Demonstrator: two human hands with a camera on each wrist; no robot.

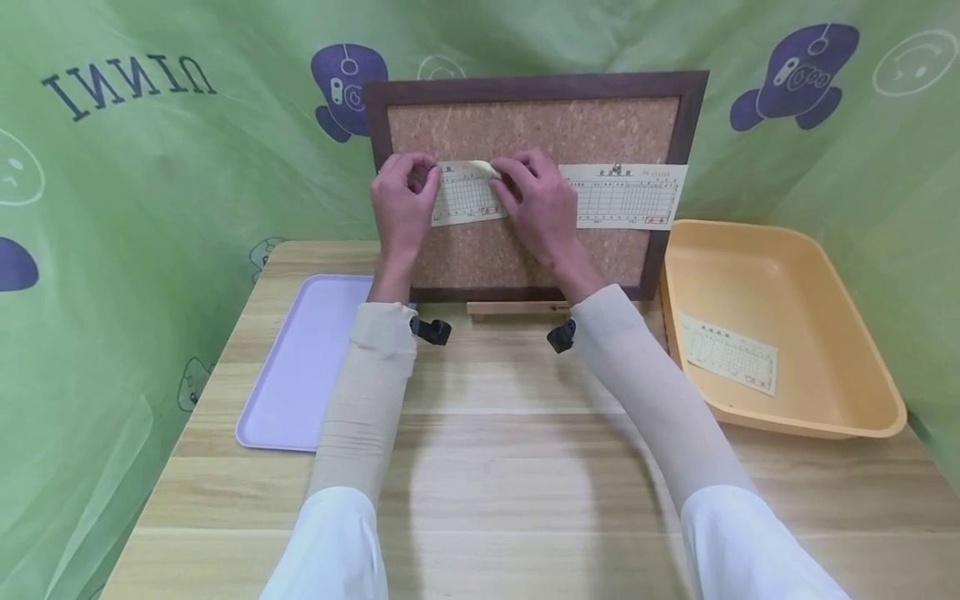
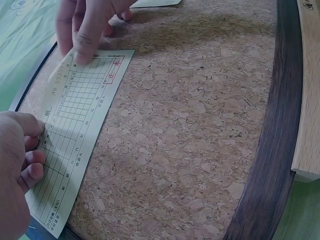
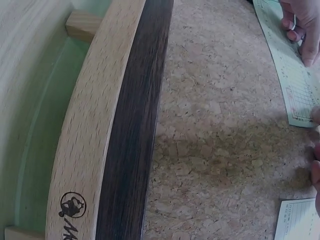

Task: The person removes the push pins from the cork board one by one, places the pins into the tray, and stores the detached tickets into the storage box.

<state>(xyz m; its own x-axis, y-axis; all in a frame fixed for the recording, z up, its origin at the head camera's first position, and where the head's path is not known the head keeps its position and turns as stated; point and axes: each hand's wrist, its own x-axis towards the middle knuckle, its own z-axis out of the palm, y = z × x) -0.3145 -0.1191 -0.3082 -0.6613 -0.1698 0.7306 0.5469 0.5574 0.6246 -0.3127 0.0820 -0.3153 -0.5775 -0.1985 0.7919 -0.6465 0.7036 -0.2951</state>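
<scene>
A printed paper slip (image 1: 467,197) lies against the cork board (image 1: 525,129), between the two hands. At its upper left, the left hand (image 1: 405,200) pinches the slip's top edge with thumb and fingertips; in the left wrist view that hand (image 2: 17,170) covers part of the edge. The right hand (image 1: 543,204) pinches the slip's upper right corner, which curls up off the cork. The left wrist view shows this slip (image 2: 82,110) under both hands. To the right, a second slip (image 1: 626,200) hangs on the board by a small clip or pin at its top, overlapping the frame.
The dark-framed board stands on a wooden easel ledge (image 1: 517,308). A lilac tray (image 1: 300,367) lies at the left of the table (image 1: 495,483). At the right, a yellow-orange tub (image 1: 817,333) holds another slip (image 1: 731,354). A green printed curtain (image 1: 150,167) hangs behind.
</scene>
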